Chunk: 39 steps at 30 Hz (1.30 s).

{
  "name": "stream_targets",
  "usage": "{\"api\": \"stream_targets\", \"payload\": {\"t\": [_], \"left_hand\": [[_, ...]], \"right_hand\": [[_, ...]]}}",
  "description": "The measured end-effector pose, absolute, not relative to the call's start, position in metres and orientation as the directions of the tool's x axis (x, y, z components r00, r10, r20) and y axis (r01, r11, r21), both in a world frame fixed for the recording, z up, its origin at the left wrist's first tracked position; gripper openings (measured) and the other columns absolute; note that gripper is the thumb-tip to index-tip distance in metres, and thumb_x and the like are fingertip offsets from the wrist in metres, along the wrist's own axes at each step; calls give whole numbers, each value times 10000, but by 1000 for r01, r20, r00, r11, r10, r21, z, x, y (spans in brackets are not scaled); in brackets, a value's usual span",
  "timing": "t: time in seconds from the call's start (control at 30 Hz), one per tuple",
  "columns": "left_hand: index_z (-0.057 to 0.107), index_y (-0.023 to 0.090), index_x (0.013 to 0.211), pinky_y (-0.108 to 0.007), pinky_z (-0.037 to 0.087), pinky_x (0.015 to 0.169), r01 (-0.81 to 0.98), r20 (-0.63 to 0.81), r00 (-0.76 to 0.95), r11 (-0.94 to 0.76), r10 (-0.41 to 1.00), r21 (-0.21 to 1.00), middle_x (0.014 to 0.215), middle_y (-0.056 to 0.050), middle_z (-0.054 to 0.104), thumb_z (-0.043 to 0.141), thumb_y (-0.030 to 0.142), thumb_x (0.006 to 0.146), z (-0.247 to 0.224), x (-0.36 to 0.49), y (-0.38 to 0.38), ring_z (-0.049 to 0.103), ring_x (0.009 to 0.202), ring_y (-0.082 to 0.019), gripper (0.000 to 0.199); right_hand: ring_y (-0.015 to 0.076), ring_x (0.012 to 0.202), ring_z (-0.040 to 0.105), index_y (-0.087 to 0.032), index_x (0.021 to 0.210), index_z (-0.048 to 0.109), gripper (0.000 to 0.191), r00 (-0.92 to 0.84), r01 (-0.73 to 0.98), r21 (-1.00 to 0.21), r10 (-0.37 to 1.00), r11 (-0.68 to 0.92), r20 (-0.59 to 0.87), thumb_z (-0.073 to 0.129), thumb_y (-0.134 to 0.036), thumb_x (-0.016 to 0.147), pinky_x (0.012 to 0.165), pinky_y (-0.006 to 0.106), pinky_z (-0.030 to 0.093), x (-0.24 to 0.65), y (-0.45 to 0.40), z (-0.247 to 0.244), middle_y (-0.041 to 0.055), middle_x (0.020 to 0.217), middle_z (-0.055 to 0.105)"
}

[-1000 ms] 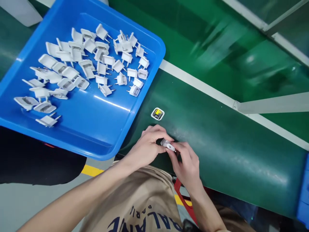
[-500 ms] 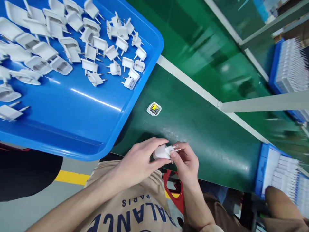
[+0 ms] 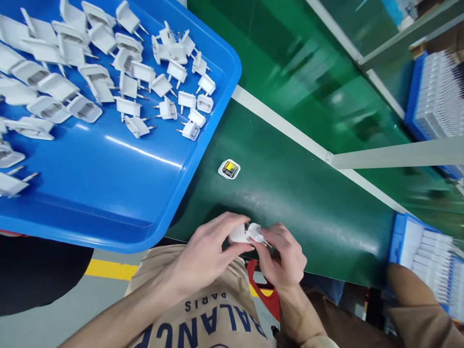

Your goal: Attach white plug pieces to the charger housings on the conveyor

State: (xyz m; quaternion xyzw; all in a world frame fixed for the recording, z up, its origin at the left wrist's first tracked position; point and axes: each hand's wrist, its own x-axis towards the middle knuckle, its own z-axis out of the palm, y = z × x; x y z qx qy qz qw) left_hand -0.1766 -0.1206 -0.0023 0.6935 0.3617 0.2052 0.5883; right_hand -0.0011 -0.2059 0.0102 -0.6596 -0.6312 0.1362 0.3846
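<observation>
My left hand (image 3: 213, 249) grips a white charger housing (image 3: 237, 234) between thumb and fingers, just over the near edge of the green table. Pinched in my right hand (image 3: 284, 253) is a white two-pin plug cover (image 3: 255, 232), its metal pins pointing right. The two pieces meet at an angle, with a small gap showing at the top. Beyond my hands, another charger housing (image 3: 229, 169) lies on the table, its open side showing a yellow part and circuitry inside.
A blue tray (image 3: 145, 179) with many loose white plug covers (image 3: 137, 72) fills the left. On the right, a blue bin (image 3: 398, 237) holds rows of white chargers, beside another person's sleeve (image 3: 413, 290). A pale metal rail (image 3: 282, 121) crosses the green table (image 3: 308, 208).
The plug cover has turned in my right fingers, its pins now angled downward. A gap has opened between it and the housing. The tray has shifted slightly left and down in view.
</observation>
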Motion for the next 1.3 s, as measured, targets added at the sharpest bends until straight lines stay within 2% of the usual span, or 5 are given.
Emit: {"api": "stream_targets", "payload": {"t": [0.17, 0.33, 0.53, 0.83, 1.3], "left_hand": [[653, 289, 1247, -243, 608, 956, 243, -96, 641, -82, 762, 967, 1192, 10, 737, 783, 166, 897, 0, -180, -116, 726, 1060, -147, 393], [654, 298, 1247, -234, 611, 919, 233, -74, 651, -105, 756, 967, 1182, 7, 747, 821, 186, 869, -1, -180, -109, 733, 1062, -154, 428], [659, 265, 1251, -208, 604, 927, 172, -9, 698, -155, 716, 973, 1192, -23, 737, 800, 176, 891, 3, -177, -109, 719, 1076, -138, 397], [638, 208, 1287, -277, 613, 939, 62, 190, 776, -372, 602, 926, 1197, -83, 731, 684, 147, 974, 4, -179, -103, 707, 1106, -191, 322], [615, 209, 1262, -233, 572, 978, 99, 74, 870, -320, 488, 942, 1229, -74, 716, 639, 136, 1000, 3, -189, -97, 687, 1146, -163, 273]], "right_hand": [[209, 819, 626, -275, 1128, 570, 87, 398, 527, -850, 887, -10, 236, 545, -251, 1048, 656, 351, 556, 7, -206, 9, 36, 911, 615], [201, 914, 681, -290, 1171, 497, 205, 362, 303, -952, 928, -30, 86, 496, -141, 1031, 775, 420, 620, 13, -203, 23, 77, 1203, 600], [181, 846, 617, -248, 1162, 610, 249, 22, 617, -786, 998, 32, 58, 542, -88, 983, 685, 318, 543, 22, -201, 50, 59, 1010, 625], [185, 804, 569, -146, 1027, 654, 116, -286, 816, -523, 958, 246, 5, 557, -198, 1064, 722, 337, 513, 28, -181, 70, 78, 942, 657], [152, 702, 524, -155, 887, 619, 153, -337, 625, -755, 941, 198, -33, 536, -166, 1015, 631, 281, 445, 34, -178, 55, 49, 824, 622]]}}
